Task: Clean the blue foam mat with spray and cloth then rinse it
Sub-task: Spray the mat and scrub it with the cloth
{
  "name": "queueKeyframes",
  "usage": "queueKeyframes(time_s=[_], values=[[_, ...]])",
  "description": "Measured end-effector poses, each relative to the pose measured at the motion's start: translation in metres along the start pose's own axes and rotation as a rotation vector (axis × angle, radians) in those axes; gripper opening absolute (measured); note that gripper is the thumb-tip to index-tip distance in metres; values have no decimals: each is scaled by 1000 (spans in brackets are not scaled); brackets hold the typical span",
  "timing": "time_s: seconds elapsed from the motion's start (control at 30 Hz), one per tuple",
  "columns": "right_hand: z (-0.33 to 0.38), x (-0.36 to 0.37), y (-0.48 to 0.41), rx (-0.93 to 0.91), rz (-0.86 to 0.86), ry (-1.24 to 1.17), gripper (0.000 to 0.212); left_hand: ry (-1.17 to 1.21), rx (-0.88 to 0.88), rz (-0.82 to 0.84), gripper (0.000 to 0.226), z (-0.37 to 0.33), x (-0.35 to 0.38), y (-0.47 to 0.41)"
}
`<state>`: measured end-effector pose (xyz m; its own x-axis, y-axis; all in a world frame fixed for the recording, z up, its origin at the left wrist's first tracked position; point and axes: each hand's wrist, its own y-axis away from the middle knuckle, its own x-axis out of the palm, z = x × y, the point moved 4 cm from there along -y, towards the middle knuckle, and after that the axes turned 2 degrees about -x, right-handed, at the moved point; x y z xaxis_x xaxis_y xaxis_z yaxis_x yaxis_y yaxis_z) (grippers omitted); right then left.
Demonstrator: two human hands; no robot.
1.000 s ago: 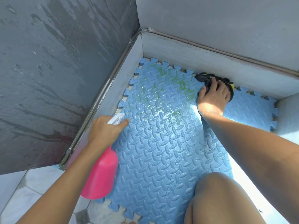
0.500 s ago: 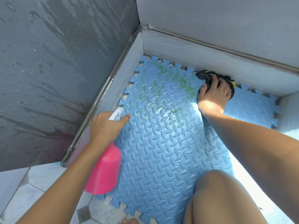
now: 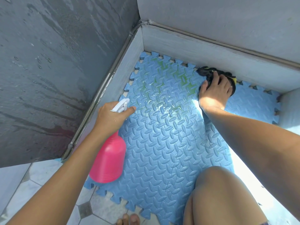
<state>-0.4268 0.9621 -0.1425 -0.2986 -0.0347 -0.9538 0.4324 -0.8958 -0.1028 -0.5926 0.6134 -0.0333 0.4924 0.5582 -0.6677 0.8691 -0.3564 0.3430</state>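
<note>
Now the left hand [image 3: 110,116] grips the white trigger head of a smooth pink plastic spray bottle [image 3: 108,159], thumb stretched forward. The right hand [image 3: 214,93] presses spread, nearly straight fingers [image 3: 216,78] onto a crumpled black cloth [image 3: 209,73] against the grey wall [image 3: 211,51]. Under both lies the blue foam mat [image 3: 162,151] on the floor, ridged, jigsaw-edged, wet and green-stained near the corner

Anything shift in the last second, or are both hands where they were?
The left hand, gripping the pink spray bottle, has edged slightly forward over the blue foam mat, toward the wet greenish patch. Nothing was picked up or let go. The right hand still presses the black cloth at the mat's far edge.
</note>
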Motion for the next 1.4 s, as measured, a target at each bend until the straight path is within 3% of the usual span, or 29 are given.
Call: queueKeyframes(time_s=[0.37, 0.47, 0.57, 0.67, 0.77, 0.83, 0.97, 1.03, 1.1, 1.17, 1.4], values=[[-3, -4, 1, -46, 29, -57, 60, -11, 75, 125, 50, -4, 13, 5], [9, -17, 33, -389, 52, -145, 50, 23, 89, 102, 58, 1, 12, 3], [27, -29, 104, -822, 279, -271, 46, 15, 88, 80, 60, 2, 10, 0], [40, -29, 164, -1238, 503, -247, 46, 9, 97, 57, 62, 3, 10, 2], [51, -18, 154, -1488, 584, -184, 45, 22, 102, 64, 55, 4, 9, 5], [64, -10, 107, -1432, 503, -161, 44, 27, 90, 39, 46, 4, 5, 7], [87, 8, -11, -829, 329, -150, 48, 47, 84, 2, 58, 5, -1, 10], [100, 16, -26, -645, 284, -129, 49, 60, 81, -2, 62, 6, -4, 11], [111, 17, -15, -579, 296, -127, 51, 69, 76, -7, 66, 7, -6, 12], [114, 9, 17, -696, 358, -163, 52, 84, 62, -30, 65, 7, -8, 13], [109, -3, 149, -1518, 656, -201, 48, 126, 49, -140, 47, 15, -19, 14]])
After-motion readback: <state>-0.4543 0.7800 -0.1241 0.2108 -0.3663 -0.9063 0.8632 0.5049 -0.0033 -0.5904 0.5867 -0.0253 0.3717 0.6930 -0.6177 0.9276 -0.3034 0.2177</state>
